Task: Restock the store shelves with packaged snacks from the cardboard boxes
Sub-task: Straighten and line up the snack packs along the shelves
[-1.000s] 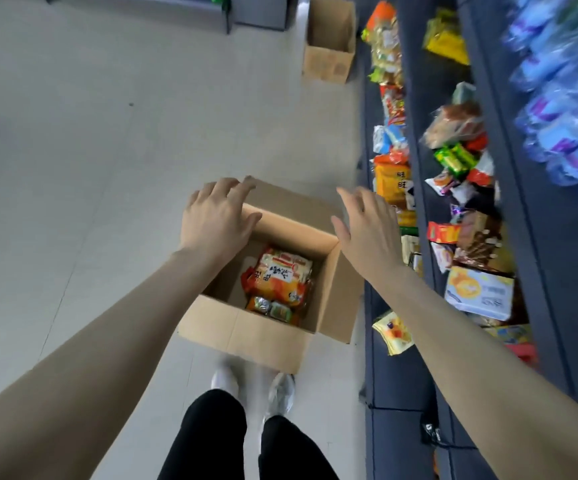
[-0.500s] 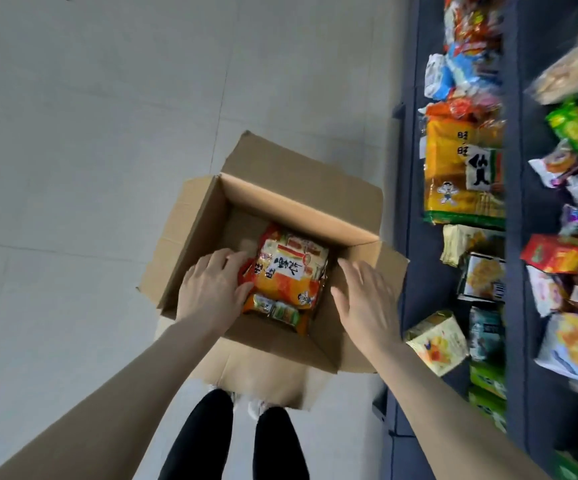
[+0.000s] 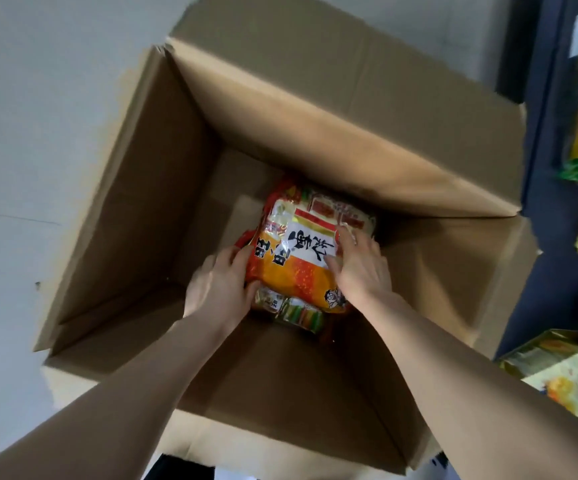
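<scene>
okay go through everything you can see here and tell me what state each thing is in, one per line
cardboard box: open, flaps folded out, on the floor
orange snack bag: lying inside the box on other packets
packets underneath: mostly covered
left hand: grips the bag's left edge
right hand: lies on top of the bag, fingers spread
shelf snacks: on the shelves at right, blurred

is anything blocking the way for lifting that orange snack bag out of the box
Nothing visible does. Both the left hand and right hand are already on the orange snack bag, and the cardboard box stands open above it, flaps folded outward.
</scene>
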Demonstrator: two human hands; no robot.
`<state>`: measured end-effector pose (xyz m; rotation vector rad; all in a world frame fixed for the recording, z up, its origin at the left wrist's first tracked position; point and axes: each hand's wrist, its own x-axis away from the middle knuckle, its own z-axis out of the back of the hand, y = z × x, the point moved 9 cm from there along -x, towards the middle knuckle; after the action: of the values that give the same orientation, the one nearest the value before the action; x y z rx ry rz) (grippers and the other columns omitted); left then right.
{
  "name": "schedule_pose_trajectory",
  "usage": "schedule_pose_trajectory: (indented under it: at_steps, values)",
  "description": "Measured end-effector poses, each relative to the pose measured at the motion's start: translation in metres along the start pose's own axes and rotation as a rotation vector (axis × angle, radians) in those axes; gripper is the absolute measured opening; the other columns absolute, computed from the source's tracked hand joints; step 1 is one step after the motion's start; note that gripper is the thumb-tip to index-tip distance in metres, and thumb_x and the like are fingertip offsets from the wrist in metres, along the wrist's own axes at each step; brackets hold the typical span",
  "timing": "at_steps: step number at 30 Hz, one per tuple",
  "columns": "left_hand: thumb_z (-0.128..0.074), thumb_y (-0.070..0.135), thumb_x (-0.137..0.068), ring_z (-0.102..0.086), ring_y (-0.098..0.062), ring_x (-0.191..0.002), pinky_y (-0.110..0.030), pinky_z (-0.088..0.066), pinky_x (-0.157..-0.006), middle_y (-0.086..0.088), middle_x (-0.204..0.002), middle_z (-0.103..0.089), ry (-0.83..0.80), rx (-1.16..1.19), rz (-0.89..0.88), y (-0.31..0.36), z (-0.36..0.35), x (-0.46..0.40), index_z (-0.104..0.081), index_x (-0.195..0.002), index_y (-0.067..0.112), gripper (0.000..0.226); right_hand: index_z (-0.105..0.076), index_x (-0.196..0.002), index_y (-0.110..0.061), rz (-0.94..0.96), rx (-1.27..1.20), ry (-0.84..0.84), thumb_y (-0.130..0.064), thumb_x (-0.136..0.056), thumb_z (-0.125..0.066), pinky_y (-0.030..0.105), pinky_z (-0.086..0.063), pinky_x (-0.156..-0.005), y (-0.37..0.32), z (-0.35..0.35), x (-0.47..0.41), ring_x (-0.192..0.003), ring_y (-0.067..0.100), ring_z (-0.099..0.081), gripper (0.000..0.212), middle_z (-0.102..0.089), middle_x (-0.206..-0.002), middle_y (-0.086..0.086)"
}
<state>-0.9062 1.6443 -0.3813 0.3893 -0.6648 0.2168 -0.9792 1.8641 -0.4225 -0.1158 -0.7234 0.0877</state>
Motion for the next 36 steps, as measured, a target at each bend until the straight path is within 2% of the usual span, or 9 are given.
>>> schedule_pose_trajectory:
  at_steps: [5,8,11,15,19,21,26,32,36]
  values:
    - [-0.06,0.048,-0.094,-0.039,-0.032,-0.138,-0.045,-0.038,-0.109,-0.01,-0.156,-0.031,-0.035,0.019,0.018,-0.007,-0.031,-0.073,-0.021,-0.154,0.023,0.076,-0.011,-0.159,-0.032,-0.024,-0.068,-0.112,-0.056,-0.1,-0.045,0.066,-0.018,-0.116,0.009,-0.056,-0.039,-0.153,0.036,0.001,0.072,-0.004,-0.168,0.006]
    - [-0.054,0.055,-0.095,-0.051,-0.035,-0.126,-0.044,-0.045,-0.095,-0.012,-0.148,-0.042,-0.133,0.093,0.02,-0.006,-0.055,-0.107,-0.018,-0.154,0.023,0.076,-0.005,-0.16,-0.034,-0.01,-0.104,-0.077,-0.063,-0.098,-0.041,0.07,-0.014,-0.115,0.01,-0.076,-0.04,-0.153,0.037,0.012,0.077,0.009,-0.168,0.004]
    - [-0.049,0.064,-0.094,-0.06,-0.035,-0.113,-0.037,-0.044,-0.08,-0.011,-0.134,-0.057,-0.224,0.186,0.072,-0.008,-0.075,-0.124,-0.02,-0.152,0.025,0.076,0.0,-0.16,-0.036,-0.003,-0.118,-0.037,-0.064,-0.098,-0.038,0.07,-0.015,-0.115,0.013,-0.086,-0.04,-0.152,0.035,0.016,0.078,0.015,-0.167,0.001]
    - [-0.052,0.075,-0.083,-0.058,-0.037,-0.117,-0.037,-0.046,-0.086,-0.009,-0.138,-0.057,-0.285,0.175,0.128,-0.011,-0.08,-0.137,-0.012,-0.156,0.033,0.093,-0.002,-0.16,-0.036,0.009,-0.147,-0.018,-0.063,-0.098,-0.04,0.067,-0.013,-0.115,0.013,-0.086,-0.042,-0.152,0.033,0.018,0.077,0.015,-0.167,-0.001]
    - [-0.078,0.051,-0.075,-0.059,-0.015,-0.103,-0.021,-0.048,-0.076,0.01,-0.124,-0.057,-0.462,0.531,0.185,-0.003,-0.084,-0.133,-0.022,-0.153,0.029,0.098,-0.016,-0.159,-0.034,0.059,-0.232,0.023,-0.066,-0.095,-0.042,0.063,-0.017,-0.118,0.016,-0.077,-0.04,-0.154,0.028,0.006,0.076,0.003,-0.168,0.0]
    - [-0.085,0.044,-0.065,-0.064,-0.018,-0.107,-0.033,-0.052,-0.088,0.005,-0.126,-0.062,-0.518,0.676,0.217,-0.003,-0.085,-0.125,-0.027,-0.151,0.027,0.104,-0.018,-0.158,-0.033,0.086,-0.28,0.001,-0.065,-0.095,-0.04,0.061,-0.016,-0.12,0.016,-0.073,-0.036,-0.154,0.025,0.003,0.074,0.0,-0.168,-0.001]
    - [-0.086,0.053,-0.065,-0.066,-0.02,-0.101,-0.044,-0.05,-0.097,0.014,-0.116,-0.062,-0.289,0.6,0.242,-0.022,-0.046,-0.091,-0.009,-0.151,0.046,0.116,-0.021,-0.157,-0.034,0.095,-0.468,-0.052,-0.053,-0.102,-0.042,0.053,-0.014,-0.123,-0.004,-0.061,-0.011,-0.154,0.018,0.003,0.062,-0.002,-0.167,-0.007]
    - [-0.075,0.057,-0.078,-0.066,-0.029,-0.097,-0.046,-0.058,-0.077,-0.003,-0.122,-0.062,0.174,0.167,0.097,-0.021,0.052,-0.049,0.011,-0.151,0.045,0.113,-0.018,-0.159,-0.028,-0.077,-0.467,-0.049,-0.03,-0.105,-0.047,0.046,-0.016,-0.124,-0.005,-0.061,0.013,-0.155,0.023,0.001,0.061,-0.006,-0.167,0.004]
    - [-0.072,0.056,-0.081,-0.064,-0.03,-0.094,-0.042,-0.057,-0.07,-0.01,-0.117,-0.06,0.198,0.026,0.113,-0.026,0.066,-0.052,0.014,-0.153,0.041,0.114,-0.019,-0.159,-0.021,-0.138,-0.315,-0.068,-0.018,-0.102,-0.054,0.044,-0.019,-0.122,0.015,-0.061,0.0,-0.153,0.032,-0.008,0.067,-0.012,-0.166,0.011]
